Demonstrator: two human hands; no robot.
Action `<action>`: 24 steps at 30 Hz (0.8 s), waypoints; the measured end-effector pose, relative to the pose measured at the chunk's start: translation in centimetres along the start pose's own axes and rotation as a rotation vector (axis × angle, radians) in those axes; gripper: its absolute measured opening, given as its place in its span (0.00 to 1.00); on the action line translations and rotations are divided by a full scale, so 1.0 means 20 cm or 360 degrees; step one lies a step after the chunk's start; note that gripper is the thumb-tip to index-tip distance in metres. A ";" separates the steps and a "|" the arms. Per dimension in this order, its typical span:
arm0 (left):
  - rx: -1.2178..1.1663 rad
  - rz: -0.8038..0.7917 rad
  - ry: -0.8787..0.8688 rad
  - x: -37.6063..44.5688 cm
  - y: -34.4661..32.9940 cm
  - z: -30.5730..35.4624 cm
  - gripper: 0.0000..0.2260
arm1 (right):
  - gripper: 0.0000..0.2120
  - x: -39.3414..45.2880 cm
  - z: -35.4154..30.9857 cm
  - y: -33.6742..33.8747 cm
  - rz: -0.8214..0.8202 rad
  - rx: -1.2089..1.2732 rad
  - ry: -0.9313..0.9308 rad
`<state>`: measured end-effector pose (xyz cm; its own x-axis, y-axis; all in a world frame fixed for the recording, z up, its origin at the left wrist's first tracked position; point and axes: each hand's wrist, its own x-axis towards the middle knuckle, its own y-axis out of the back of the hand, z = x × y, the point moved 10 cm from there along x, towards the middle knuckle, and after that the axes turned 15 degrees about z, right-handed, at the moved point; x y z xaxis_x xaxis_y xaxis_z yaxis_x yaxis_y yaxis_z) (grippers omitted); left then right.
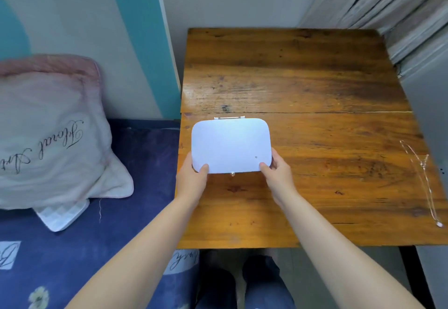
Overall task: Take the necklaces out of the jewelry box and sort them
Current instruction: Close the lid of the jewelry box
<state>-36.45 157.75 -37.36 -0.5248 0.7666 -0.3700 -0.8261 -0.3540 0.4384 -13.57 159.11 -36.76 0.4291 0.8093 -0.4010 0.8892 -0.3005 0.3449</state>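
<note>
Closed white jewelry box (230, 145) on the wooden counter (315, 78), grasped at its near corners by left hand (192, 179) and right hand (278, 174); a necklace (423, 178) lies well apart at the counter's right edge.

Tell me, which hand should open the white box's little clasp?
Probably the right hand. Both hands grip the closed jewelry box at its near corners, and the clasp sits between them, roughly as close to either. The left hand can steady the box at the table edge.

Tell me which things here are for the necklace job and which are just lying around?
For the job:
- white jewelry box, lid closed, gripped by left hand and right hand
- necklace on the wooden table

Lying around:
- pillow
- blue bedcover
</note>
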 end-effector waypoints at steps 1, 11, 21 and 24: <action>-0.0020 0.0022 -0.0019 0.04 -0.01 0.06 0.17 | 0.22 0.05 -0.06 -0.02 0.0004 0.0027 0.0033; 0.0043 0.0129 -0.0106 0.54 -0.23 0.48 0.14 | 0.19 0.62 -0.46 -0.22 0.0008 0.0022 0.0106; 0.0156 0.0155 -0.0176 0.72 -0.39 0.54 0.14 | 0.19 0.88 -0.43 -0.31 -0.0061 -0.0143 0.0154; 0.0389 0.0157 -0.0261 0.70 -0.40 0.54 0.18 | 0.20 0.86 -0.50 -0.30 -0.0112 -0.0465 0.0383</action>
